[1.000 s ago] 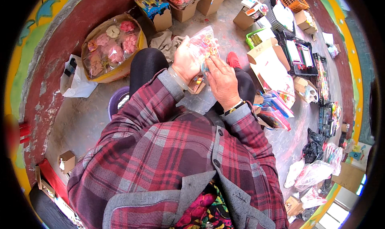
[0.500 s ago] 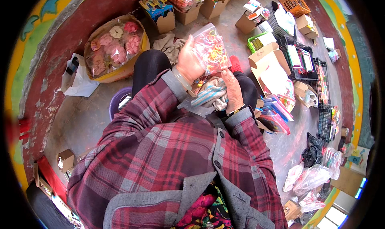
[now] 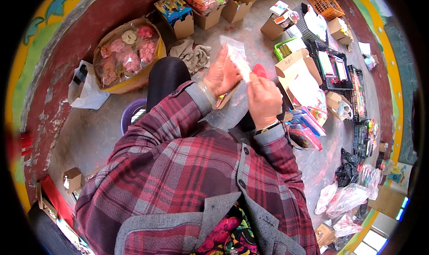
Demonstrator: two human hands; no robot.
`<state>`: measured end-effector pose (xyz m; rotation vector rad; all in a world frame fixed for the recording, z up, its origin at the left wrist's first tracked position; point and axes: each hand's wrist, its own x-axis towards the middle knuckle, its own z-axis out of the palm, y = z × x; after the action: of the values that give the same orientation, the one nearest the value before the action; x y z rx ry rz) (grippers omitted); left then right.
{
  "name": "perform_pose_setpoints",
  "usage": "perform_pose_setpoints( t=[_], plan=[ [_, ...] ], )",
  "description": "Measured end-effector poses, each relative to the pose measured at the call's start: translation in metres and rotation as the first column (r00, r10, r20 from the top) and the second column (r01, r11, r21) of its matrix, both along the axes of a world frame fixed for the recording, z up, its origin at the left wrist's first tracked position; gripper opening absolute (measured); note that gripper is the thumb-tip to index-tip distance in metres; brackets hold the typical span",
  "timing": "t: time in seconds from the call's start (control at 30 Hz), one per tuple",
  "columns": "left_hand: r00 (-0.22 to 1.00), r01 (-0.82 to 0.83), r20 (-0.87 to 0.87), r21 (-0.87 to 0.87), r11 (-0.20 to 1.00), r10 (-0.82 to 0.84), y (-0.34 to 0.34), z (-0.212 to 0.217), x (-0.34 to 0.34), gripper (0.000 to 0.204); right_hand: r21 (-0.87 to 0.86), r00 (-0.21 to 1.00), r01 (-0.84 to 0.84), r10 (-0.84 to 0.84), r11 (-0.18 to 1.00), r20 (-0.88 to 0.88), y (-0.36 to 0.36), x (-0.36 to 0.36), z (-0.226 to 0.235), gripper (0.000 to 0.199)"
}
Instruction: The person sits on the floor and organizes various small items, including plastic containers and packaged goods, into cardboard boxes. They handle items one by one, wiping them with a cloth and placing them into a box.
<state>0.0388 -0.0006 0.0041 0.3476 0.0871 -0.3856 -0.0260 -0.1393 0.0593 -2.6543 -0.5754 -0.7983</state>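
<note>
Seated on the floor among cardboard boxes (image 3: 210, 13), a person in a plaid shirt (image 3: 187, 165) holds a clear plastic packet (image 3: 237, 54) above the lap, left hand (image 3: 221, 74) closed on its edge, right hand (image 3: 263, 98) pinching beside it. The film looks light, limp and slippery, best gripped at the sealed edge.

Clear packet (image 3: 236, 54) contents too blurred to tell. Left hand (image 3: 222, 75) and right hand (image 3: 263, 99) fingertips hidden behind it. Lap mostly covered by arms. Black crates (image 3: 357, 98) contents too small to tell.
</note>
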Motion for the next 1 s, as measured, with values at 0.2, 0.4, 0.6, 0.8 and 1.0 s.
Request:
perform_pose_setpoints(
  t=[0.2,0.4,0.6,0.8,1.0],
  plan=[
    [0.995,0.059,-0.069,-0.123,0.991,-0.068,0.007,-0.002,0.0,0.035,0.037,0.983,-0.137,0.141,0.99,-0.119,0.014,-0.009,-0.001,0.026],
    [0.991,0.129,0.005,-0.141,0.982,-0.13,0.011,0.007,-0.005,0.041,0.847,0.853,0.256,0.303,0.466,-0.424,-0.034,0.009,0.043,0.023],
    [0.899,0.409,0.31,-0.344,0.845,-0.309,-0.002,-0.019,-0.006,0.047,0.949,0.944,0.155,0.241,0.276,-0.224,-0.026,0.033,0.06,0.028],
    [0.945,0.325,0.127,-0.232,0.917,-0.302,-0.01,-0.014,-0.016,0.046,0.34,0.994,-0.061,0.087,0.938,-0.059,0.015,0.038,-0.011,0.037],
    [0.962,0.274,0.061,-0.192,0.942,-0.267,0.0,-0.018,-0.009,0.053,0.303,0.965,-0.195,0.238,0.933,-0.112,0.022,0.023,-0.016,0.039]
  ],
)
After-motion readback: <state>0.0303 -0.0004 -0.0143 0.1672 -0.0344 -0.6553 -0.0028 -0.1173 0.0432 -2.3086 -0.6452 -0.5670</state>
